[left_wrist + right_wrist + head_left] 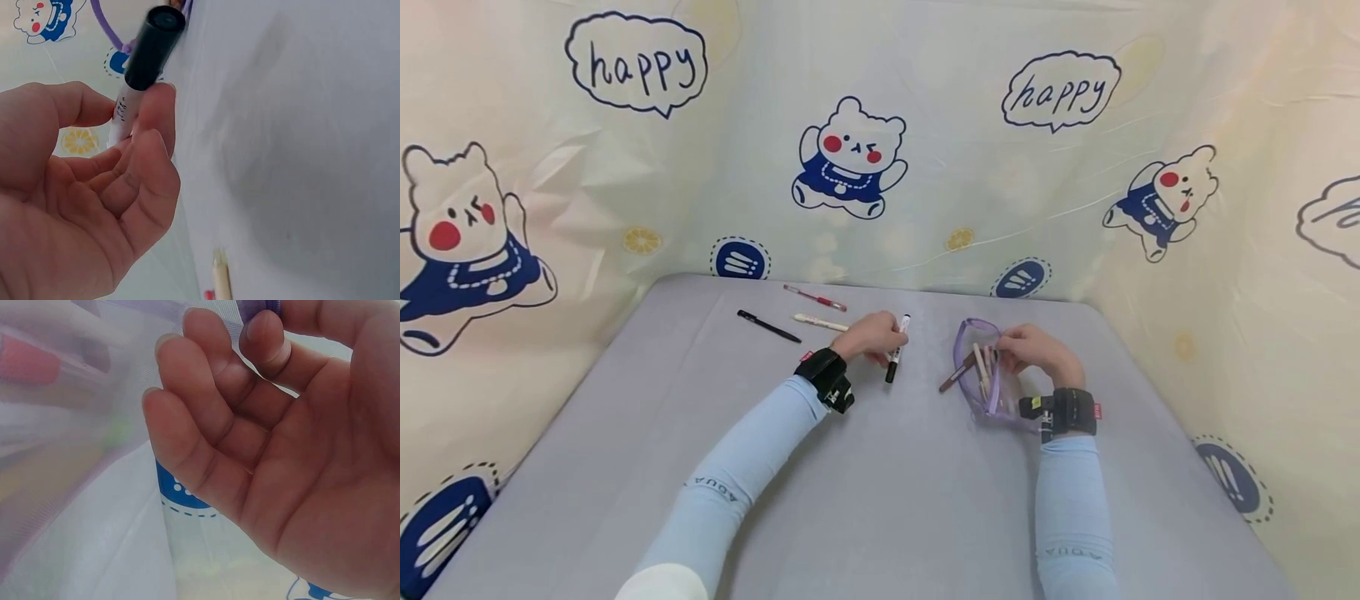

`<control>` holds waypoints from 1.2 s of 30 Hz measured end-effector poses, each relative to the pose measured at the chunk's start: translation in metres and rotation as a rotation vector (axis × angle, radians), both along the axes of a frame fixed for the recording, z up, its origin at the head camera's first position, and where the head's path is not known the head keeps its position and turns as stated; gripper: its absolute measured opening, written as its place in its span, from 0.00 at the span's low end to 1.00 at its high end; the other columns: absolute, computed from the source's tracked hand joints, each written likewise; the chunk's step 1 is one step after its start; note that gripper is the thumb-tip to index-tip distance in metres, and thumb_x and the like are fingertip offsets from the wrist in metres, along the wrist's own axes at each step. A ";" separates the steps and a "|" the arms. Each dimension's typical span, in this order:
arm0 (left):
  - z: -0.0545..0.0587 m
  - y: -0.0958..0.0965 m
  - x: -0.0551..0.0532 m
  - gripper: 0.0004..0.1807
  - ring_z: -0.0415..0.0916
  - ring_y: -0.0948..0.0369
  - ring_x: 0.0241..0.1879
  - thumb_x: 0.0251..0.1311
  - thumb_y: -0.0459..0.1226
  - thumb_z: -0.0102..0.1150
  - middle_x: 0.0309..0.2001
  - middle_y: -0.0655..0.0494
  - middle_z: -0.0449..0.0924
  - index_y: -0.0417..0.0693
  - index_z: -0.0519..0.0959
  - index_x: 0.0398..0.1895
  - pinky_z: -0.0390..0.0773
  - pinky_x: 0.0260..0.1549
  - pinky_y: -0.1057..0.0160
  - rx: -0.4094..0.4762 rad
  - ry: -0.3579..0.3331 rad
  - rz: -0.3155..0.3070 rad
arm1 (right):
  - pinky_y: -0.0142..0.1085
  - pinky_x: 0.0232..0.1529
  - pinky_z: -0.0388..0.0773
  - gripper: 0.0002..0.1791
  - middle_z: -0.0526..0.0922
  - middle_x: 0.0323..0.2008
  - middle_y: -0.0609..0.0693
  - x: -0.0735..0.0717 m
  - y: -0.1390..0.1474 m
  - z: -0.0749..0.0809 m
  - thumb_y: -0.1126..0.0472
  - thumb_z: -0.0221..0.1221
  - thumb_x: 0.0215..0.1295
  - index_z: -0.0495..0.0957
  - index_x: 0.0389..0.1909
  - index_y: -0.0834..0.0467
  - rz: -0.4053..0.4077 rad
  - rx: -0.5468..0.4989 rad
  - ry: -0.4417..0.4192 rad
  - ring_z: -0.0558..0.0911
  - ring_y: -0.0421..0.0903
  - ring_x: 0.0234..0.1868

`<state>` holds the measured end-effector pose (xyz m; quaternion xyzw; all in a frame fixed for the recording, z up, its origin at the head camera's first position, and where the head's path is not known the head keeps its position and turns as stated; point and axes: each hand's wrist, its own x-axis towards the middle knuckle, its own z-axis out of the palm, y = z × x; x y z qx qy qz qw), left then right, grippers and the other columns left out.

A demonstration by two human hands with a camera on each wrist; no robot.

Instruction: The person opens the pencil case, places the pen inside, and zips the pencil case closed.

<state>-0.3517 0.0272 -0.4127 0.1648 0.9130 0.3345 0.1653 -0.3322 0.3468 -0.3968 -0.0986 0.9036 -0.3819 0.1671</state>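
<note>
Between thumb and fingers my left hand [874, 335] pinches a white marker with a black cap [893, 364], held tilted just above the table. The left wrist view shows the black-capped marker [153, 50] up close, its cap end pointing away from the palm. To the right, my right hand [1037, 350] pinches the purple edge of a clear pencil pouch [992, 408]. Several pens [981, 371] sit inside it, and a brown pen [957, 372] sticks out on its left side. In the right wrist view, thumb and index finger grip the purple rim [259, 307].
Left of my left hand lie a black pen [769, 326], a cream pen [818, 322] and a red pen [815, 297] on the grey table [880, 500]. A printed curtain [940, 167] surrounds the table's back and sides.
</note>
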 end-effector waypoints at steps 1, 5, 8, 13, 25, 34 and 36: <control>-0.001 0.001 0.000 0.13 0.83 0.57 0.24 0.69 0.43 0.49 0.28 0.51 0.78 0.42 0.77 0.35 0.82 0.24 0.62 0.012 -0.015 -0.001 | 0.39 0.33 0.81 0.16 0.82 0.26 0.56 0.000 0.000 0.000 0.60 0.51 0.70 0.78 0.37 0.70 0.001 -0.001 -0.002 0.80 0.48 0.27; -0.004 0.008 0.000 0.13 0.83 0.59 0.23 0.70 0.43 0.49 0.31 0.51 0.78 0.42 0.77 0.39 0.82 0.25 0.63 0.066 -0.070 0.001 | 0.43 0.34 0.82 0.16 0.82 0.28 0.62 -0.002 0.001 -0.002 0.59 0.50 0.71 0.78 0.37 0.69 0.021 -0.009 0.001 0.81 0.50 0.29; -0.005 0.017 0.000 0.14 0.82 0.60 0.24 0.69 0.43 0.49 0.34 0.50 0.80 0.41 0.77 0.42 0.82 0.25 0.64 0.106 -0.104 0.001 | 0.43 0.35 0.82 0.16 0.82 0.28 0.61 -0.003 0.002 -0.002 0.59 0.50 0.71 0.78 0.38 0.69 0.023 -0.007 0.007 0.81 0.50 0.29; -0.007 0.033 0.002 0.14 0.82 0.62 0.23 0.69 0.42 0.48 0.35 0.50 0.82 0.39 0.77 0.44 0.82 0.24 0.64 0.177 -0.135 -0.004 | 0.40 0.34 0.82 0.16 0.82 0.26 0.55 -0.003 0.002 -0.001 0.59 0.50 0.69 0.79 0.39 0.69 0.005 0.001 0.014 0.81 0.48 0.27; -0.020 0.066 0.011 0.14 0.82 0.63 0.21 0.70 0.42 0.50 0.33 0.51 0.83 0.41 0.79 0.40 0.81 0.23 0.65 0.300 -0.194 0.067 | 0.44 0.37 0.82 0.18 0.83 0.29 0.61 0.000 -0.003 0.001 0.59 0.51 0.70 0.78 0.43 0.72 0.017 -0.003 0.012 0.81 0.52 0.29; -0.020 0.083 0.017 0.13 0.83 0.60 0.22 0.71 0.40 0.50 0.32 0.49 0.82 0.39 0.80 0.39 0.84 0.27 0.61 0.346 -0.216 0.114 | 0.41 0.33 0.82 0.15 0.81 0.23 0.54 -0.005 -0.003 -0.004 0.61 0.50 0.69 0.77 0.31 0.68 0.025 0.013 0.012 0.80 0.48 0.25; -0.022 0.087 0.017 0.14 0.83 0.59 0.22 0.71 0.40 0.50 0.30 0.48 0.83 0.39 0.80 0.38 0.84 0.26 0.62 0.357 -0.227 0.116 | 0.42 0.32 0.82 0.15 0.80 0.21 0.54 -0.004 -0.003 -0.005 0.62 0.49 0.69 0.76 0.28 0.67 0.028 0.015 0.010 0.80 0.48 0.24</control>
